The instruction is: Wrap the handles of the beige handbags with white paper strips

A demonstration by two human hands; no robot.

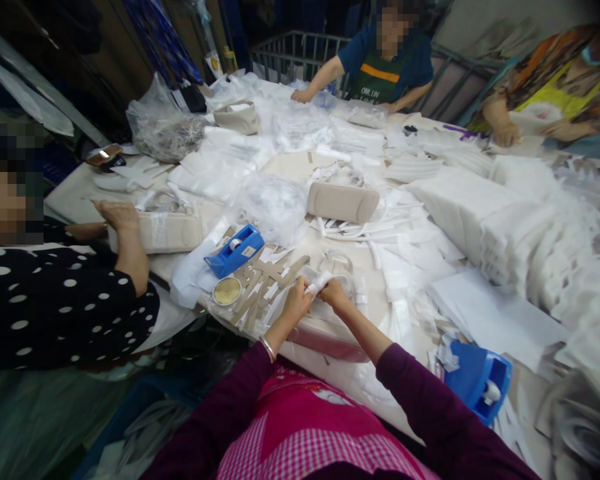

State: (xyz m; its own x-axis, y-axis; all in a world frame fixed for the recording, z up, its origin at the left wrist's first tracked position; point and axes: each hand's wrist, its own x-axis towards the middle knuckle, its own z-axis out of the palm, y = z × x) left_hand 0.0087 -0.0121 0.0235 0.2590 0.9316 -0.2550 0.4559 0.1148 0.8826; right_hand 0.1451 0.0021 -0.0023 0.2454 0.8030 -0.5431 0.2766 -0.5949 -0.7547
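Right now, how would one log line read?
left hand: holds white wrapping; right hand: holds same wrapping; beneath: handbag; near left hand: blue tape dispenser

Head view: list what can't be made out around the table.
Head view: left hand and right hand hold white wrapping; they hide what lies beneath.
Head view: bag below the hands, partly hidden by the right forearm.
Head view: label on blue dispenser by round tin, too small to read.
Head view: pale item, lower right: blurred, cut off by the edge.

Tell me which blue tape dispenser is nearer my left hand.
The blue dispenser next to the round yellowish object is nearer your left hand; the other dispenser sits out past your right sleeve.
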